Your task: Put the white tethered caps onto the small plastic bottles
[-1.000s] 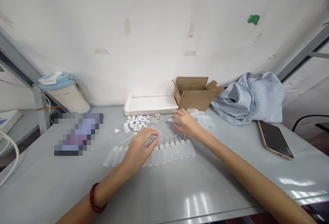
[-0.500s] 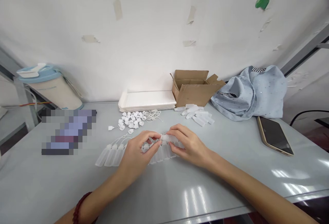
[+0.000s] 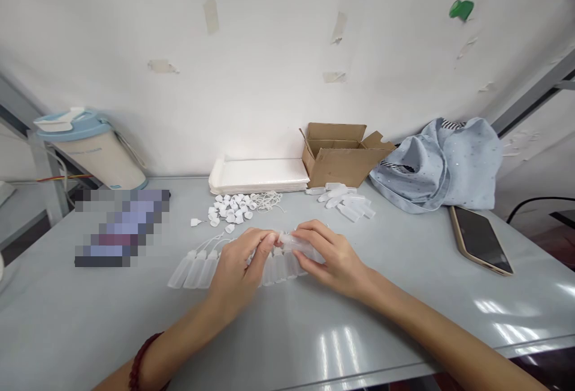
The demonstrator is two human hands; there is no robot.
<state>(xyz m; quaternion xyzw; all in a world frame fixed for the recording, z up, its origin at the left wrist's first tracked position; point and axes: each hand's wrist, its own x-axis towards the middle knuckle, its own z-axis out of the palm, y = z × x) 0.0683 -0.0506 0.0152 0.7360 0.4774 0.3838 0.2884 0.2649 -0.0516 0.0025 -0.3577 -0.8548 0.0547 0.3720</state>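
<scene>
My right hand [image 3: 330,256] is closed round a small translucent plastic squeeze bottle [image 3: 294,244], its neck pointing left. Just left of that neck, my left hand [image 3: 242,259] has thumb and forefinger pressed together; whatever they pinch is hidden. Beneath both hands lies a row of similar squeeze bottles [image 3: 193,271], side by side on the table. Thin white cords loop from the tops of those at the left end, and my left hand covers the middle of the row. Behind it sits a pile of small white caps [image 3: 231,206] beside a tangle of white cord [image 3: 268,200].
Loose squeeze bottles [image 3: 345,200] lie before an open cardboard box [image 3: 344,163]. A stack of white padded envelopes [image 3: 260,176] is left of the box. Blue cloth [image 3: 449,163] and a phone [image 3: 480,241] are at right; a tumbler [image 3: 103,154] and a pixelated object [image 3: 123,229] at left.
My left thumb and forefinger have drawn back slightly left from the bottle's neck and closed together. The bottle's neck now shows more plainly, still in my right hand.
</scene>
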